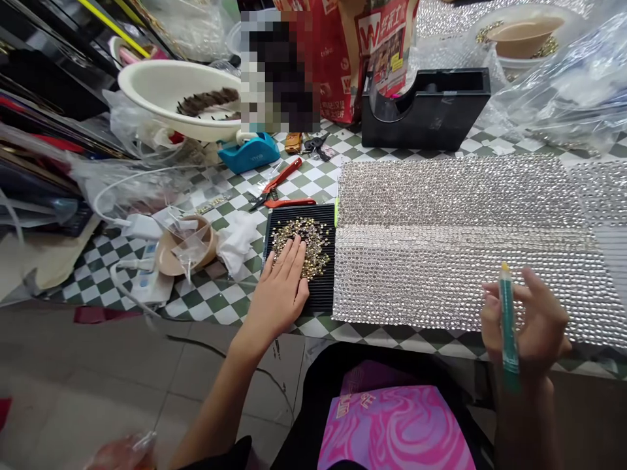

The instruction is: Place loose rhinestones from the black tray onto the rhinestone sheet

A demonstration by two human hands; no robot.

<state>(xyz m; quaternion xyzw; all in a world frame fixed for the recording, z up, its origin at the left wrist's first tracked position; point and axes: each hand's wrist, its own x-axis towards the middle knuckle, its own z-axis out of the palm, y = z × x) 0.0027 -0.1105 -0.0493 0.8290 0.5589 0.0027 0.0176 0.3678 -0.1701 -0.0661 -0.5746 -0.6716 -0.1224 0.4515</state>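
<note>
My left hand (pixel 283 284) lies flat, fingers stretched out, over a pile of small gold rhinestones (pixel 313 241). The stones are spread on a black ridged tray (pixel 321 300). In my right hand (pixel 533 320) is a green pencil-shaped picker (pixel 508 326) with a yellowish tip pointing up and away from me. That hand hovers over the near right part of a wide sheet of silvery rhinestones (pixel 441 281), which adjoins the tray's right side. A paler band runs across the sheet's middle.
Behind the tray lie red-handled pliers (pixel 284 176) and a blue tape dispenser (pixel 249 153). A black tape dispenser (pixel 426 114) stands behind the sheet, near a red bag (pixel 337 59). On the left are a white bowl (pixel 147 98), a tan cup (pixel 206 245) and a white cable (pixel 115 274).
</note>
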